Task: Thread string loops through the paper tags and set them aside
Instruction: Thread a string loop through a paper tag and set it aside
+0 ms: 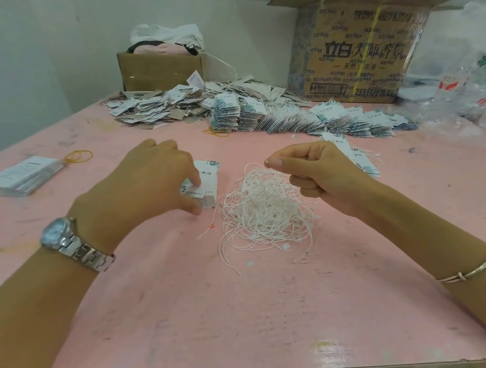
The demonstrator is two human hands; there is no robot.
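1. Head view, near at hand: the left hand (150,184) curls over a small stack of tags (209,186) lying on the pink table (245,313). Its forefinger presses on top and the thumb nips the near edge, probably to steady the stack while the top tag is peeled off.
2. The right hand (318,172) is raised just beside it, over the string pile (266,211). Thumb and forefinger pinch one string (267,162) by its tip, and the other fingers are curled into the palm. The strand trails down into the tangle, so I take it a loop is being drawn free for threading.
3. Stack and pile sit side by side between the hands, so each hand has its supply close by.
4. Farther back, threaded tags (303,116) lie fanned in rows, which looks like the set-aside spot. A loose heap of tags (156,106) lies left of them, with a large carton (365,51) behind.
5. Far left, a stack of white cards (22,176) and a rubber band (79,156) lie well apart from the work.
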